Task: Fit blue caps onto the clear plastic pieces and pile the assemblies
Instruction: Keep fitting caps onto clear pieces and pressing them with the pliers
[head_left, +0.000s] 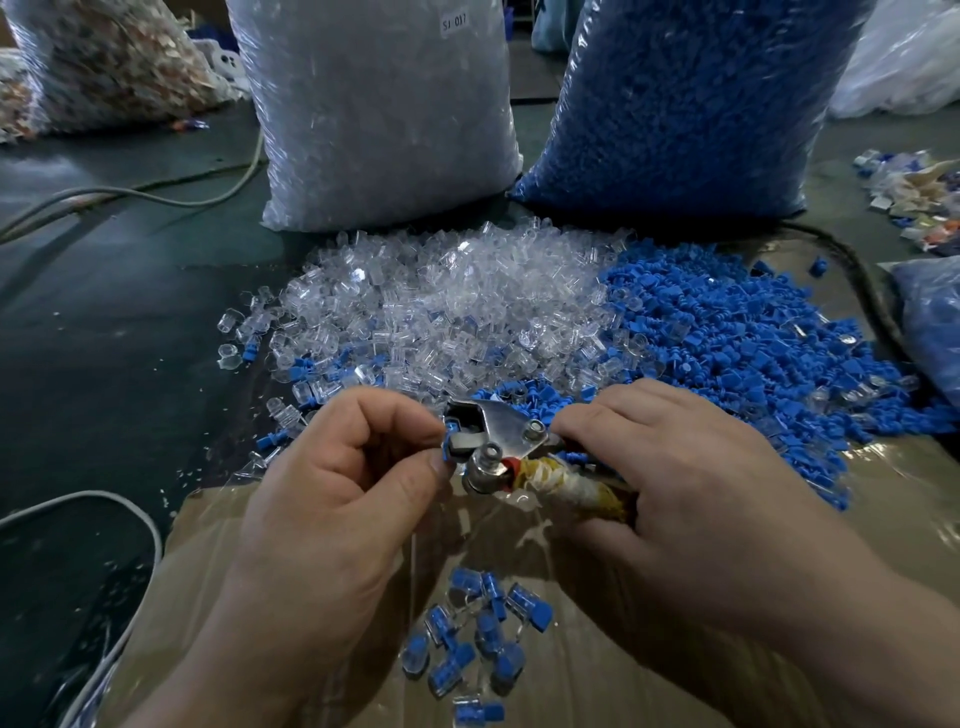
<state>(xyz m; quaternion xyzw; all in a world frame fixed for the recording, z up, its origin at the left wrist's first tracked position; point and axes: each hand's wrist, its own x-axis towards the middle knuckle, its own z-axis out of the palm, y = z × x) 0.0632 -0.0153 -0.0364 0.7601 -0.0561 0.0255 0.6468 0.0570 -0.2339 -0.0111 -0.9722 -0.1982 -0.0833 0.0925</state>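
A: Far left first. What is lying there?
B: A pale cable (130, 195) is trailing over the dark table (104, 322). Right of it a bag of clear parts (379, 114) is standing upright, and loose clear pieces (441, 301) are heaping in front of it.
A: The left hand?
B: The left hand (337, 467) is curling, thumb and forefinger pinching a small blue piece (448, 441) at the head of the metal pliers (498, 441). Whether a clear part is sitting under the blue, I cannot tell.
A: Below the hands?
B: A small pile of assemblies (478, 634), blue inside clear, is lying on taped cardboard (260, 571), nearest the viewer.
A: And the right hand?
B: The right hand (675, 478) is wrapping around the pliers' handle, which is bound in yellow and white strips. The tool's head is touching the blue piece.
A: Further right?
B: Loose blue caps (727, 338) are spreading beside the clear heap, the two touching and mixing along the border. Behind them a bag of blue parts (685, 104) is standing, just beside the clear one.
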